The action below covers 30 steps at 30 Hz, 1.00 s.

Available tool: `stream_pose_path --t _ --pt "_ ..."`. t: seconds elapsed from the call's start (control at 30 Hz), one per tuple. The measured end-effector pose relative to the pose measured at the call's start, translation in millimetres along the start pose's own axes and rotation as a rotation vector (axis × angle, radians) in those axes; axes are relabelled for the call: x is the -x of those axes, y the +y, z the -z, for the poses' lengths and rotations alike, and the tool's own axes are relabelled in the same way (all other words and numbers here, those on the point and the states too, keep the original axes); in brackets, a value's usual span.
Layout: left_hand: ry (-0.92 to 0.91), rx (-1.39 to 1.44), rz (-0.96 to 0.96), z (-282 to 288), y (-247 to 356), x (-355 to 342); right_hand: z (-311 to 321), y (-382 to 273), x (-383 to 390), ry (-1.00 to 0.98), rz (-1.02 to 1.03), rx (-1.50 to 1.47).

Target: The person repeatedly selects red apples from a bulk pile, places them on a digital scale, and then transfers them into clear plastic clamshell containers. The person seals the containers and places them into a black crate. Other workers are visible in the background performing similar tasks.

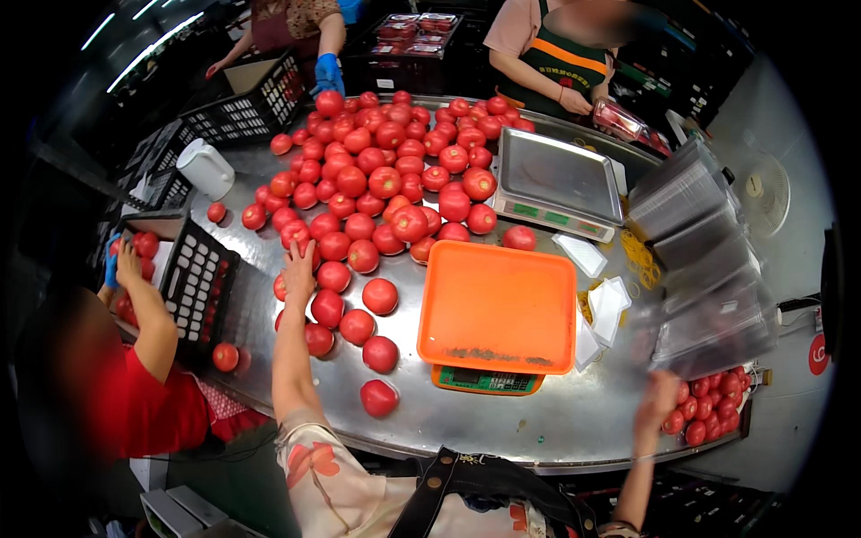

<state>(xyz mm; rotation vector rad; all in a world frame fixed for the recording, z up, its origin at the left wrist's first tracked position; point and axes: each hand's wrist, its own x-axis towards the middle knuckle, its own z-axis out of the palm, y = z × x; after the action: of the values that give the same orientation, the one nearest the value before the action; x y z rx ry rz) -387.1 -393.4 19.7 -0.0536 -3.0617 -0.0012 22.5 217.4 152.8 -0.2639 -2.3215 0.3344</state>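
My left hand (300, 271) reaches out over the left edge of a large spread of red tomatoes (369, 161). Its fingers are stretched out and touch a tomato (294, 235) at their tips. My right hand (660, 399) is smeared by motion at the table's right side. It is at the lower end of stacked clear plastic containers (704, 269), and whether it grips one cannot be made out. Between my arms stands a scale with an orange tray (499, 305), its tray holding only dark specks. Several loose tomatoes (379, 354) lie left of it.
A steel-topped scale (558, 175) stands behind the orange one. White pads (608, 309) and yellow rubber bands (639, 260) lie right of it. Tomatoes (713, 408) fill the right corner. Black crates (202, 278), a white jug (205, 169) and three co-workers surround the metal table (484, 435).
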Motion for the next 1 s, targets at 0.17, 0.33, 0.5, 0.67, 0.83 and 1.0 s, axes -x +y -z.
stream_pose_path --t 0.17,0.33,0.5,0.67,0.83,1.0 --pt "0.063 0.076 -0.078 5.5 -5.2 -8.3 -48.9 -35.6 134.5 -0.45 -0.198 0.061" --pt "0.389 0.42 0.097 22.9 12.7 3.0 -42.1 -74.5 102.4 -0.663 -0.184 -0.124" --pt "0.121 1.419 -0.05 104.7 128.0 59.9 -43.8 -98.6 58.5 -0.543 -0.289 -0.283" --pt "-0.225 1.144 -0.698 128.9 251.7 116.1 -98.1 -157.1 -28.5 -0.48 0.012 -0.444" --pt "-0.462 1.295 -0.714 132.1 298.7 128.5 -158.0 -161.2 -69.9 -0.549 0.136 -0.515" --pt "0.222 0.824 -0.605 89.6 243.0 16.7 -169.3 -139.7 -69.4 -0.523 0.033 -0.52"
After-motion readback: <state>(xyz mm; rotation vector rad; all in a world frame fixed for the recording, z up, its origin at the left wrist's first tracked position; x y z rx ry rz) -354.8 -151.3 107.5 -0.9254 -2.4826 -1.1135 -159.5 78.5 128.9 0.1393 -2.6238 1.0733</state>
